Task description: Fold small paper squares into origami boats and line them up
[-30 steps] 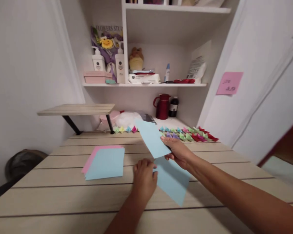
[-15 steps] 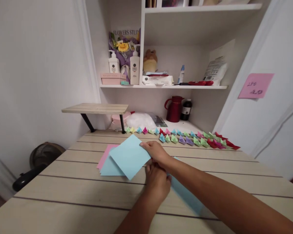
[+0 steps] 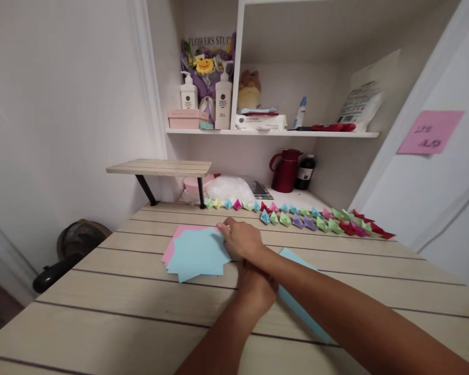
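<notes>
My right hand (image 3: 241, 238) reaches in from the right over my left wrist. Its fingers are curled in at the right edge of a light blue paper sheet (image 3: 199, 252), and what lies between them, if anything, is hidden. That sheet lies skewed on other blue sheets, with a pink sheet (image 3: 169, 252) showing at the left. My left hand (image 3: 258, 286) is low on the table under my right wrist, its fingers mostly hidden. Another blue paper (image 3: 300, 302) lies to the right, partly covered by my right forearm.
Several folded paper boats (image 3: 284, 219) in mixed colours stand in rows along the table's back. A small raised stand (image 3: 160, 167) is at the back left. Behind are a red jug (image 3: 286, 172), a dark bottle (image 3: 305, 173) and a white shelf (image 3: 273, 133).
The blue sheet, held up at a slant by my right hand before, now lies lower on the pile. My right hand has turned palm-down beside it. The camera view has shifted slightly.
</notes>
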`<state>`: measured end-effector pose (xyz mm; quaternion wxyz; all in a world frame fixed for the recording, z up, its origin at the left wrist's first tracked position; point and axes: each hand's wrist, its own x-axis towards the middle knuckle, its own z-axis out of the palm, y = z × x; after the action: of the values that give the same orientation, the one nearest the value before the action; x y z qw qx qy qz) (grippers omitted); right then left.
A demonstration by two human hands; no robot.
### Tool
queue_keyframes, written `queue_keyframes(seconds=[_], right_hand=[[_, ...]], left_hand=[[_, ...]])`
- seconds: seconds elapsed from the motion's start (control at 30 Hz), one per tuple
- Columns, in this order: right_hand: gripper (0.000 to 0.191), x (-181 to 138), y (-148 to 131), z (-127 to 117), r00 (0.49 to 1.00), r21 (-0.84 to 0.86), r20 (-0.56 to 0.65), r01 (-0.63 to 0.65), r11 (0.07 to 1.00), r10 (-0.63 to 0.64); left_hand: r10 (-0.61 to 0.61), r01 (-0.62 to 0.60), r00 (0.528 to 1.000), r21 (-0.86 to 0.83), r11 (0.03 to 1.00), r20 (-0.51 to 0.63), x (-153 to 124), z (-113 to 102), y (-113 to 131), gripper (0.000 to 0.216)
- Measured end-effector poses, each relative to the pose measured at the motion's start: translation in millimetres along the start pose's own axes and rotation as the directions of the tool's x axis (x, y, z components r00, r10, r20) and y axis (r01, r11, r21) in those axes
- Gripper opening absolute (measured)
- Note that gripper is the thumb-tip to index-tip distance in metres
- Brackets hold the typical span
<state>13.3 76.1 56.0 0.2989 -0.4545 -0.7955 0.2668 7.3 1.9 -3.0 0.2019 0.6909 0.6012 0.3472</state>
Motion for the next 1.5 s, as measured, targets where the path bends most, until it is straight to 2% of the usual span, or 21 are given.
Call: queue_keyframes(seconds=[0.1, 0.2, 0.4, 0.53, 0.67, 0.83, 0.93, 1.07, 1.2, 1.27, 1.4, 1.5], right_hand=[[0.031, -6.7, 4.2, -25.3, 0.998, -0.038, -0.032, 0.052, 0.998, -0.053], [0.031, -15.1, 21.4, -57.1, 0.996, -0.013, -0.016, 0.087, 0.996, -0.087], [0.028, -36.6, 99.3, -126.1, 0.999, 0.008, -0.030, 0.012, 1.000, -0.012], [0.023, -55.0, 149.2, -150.4, 0.997, -0.048, -0.044, -0.064, 0.997, 0.062], [0.027, -71.7, 170.8, -150.7, 0.998, -0.079, 0.022, -0.056, 0.995, 0.058], [0.043, -80.2, 169.4, -141.8, 0.991, -0.230, 0.102, -0.059, 0.971, 0.084], [0.036, -80.8, 167.8, -136.2, 0.988, -0.226, 0.134, -0.040, 0.973, 0.072], [0.025, -80.1, 172.6, -128.9, 0.992, -0.194, 0.104, -0.055, 0.980, 0.076], [0.025, -82.1, 173.6, -126.7, 0.995, -0.022, 0.051, -0.081, 0.996, 0.082], [0.026, -83.8, 171.1, -127.3, 0.993, 0.125, 0.048, -0.115, 0.986, 0.110], [0.031, -86.3, 166.0, -130.1, 0.975, 0.509, 0.075, -0.219, 0.833, 0.211], [0.035, -88.5, 164.0, -133.6, 0.965, 0.678, 0.062, -0.228, 0.699, 0.254]], left_hand=[[0.035, -0.036, 0.999, 0.088, 0.996, 0.013, -4.3, -3.8, -0.1, 0.037], [0.046, -0.049, 0.999, 0.133, 0.990, 0.021, -3.8, -5.6, -1.0, 0.021], [0.069, -0.076, 0.997, 0.164, 0.983, 0.046, 1.4, -5.1, -0.4, 0.019], [0.052, -0.058, 0.998, 0.190, 0.980, 0.041, 2.8, -3.6, 2.1, 0.020], [0.035, -0.043, 0.999, 0.214, 0.976, 0.040, 2.0, -2.0, 4.6, 0.020], [0.025, -0.035, 0.999, 0.231, 0.972, 0.049, -0.8, -2.6, 8.5, 0.022], [0.017, -0.030, 0.998, 0.237, 0.971, 0.057, -2.0, -3.8, 11.7, 0.023], [0.018, -0.035, 0.997, 0.238, 0.971, 0.073, -1.9, -4.5, 13.9, 0.023], [0.026, -0.038, 0.998, 0.227, 0.973, 0.055, -0.1, -4.0, 13.6, 0.027], [0.029, -0.038, 0.999, 0.233, 0.972, 0.045, 2.1, -3.0, 12.9, 0.030], [-0.001, 0.001, 1.000, 0.220, 0.975, 0.003, 8.0, -0.2, 10.2, 0.040], [-0.039, 0.044, 0.998, 0.121, 0.992, -0.049, 10.9, 1.8, 5.3, 0.052]])
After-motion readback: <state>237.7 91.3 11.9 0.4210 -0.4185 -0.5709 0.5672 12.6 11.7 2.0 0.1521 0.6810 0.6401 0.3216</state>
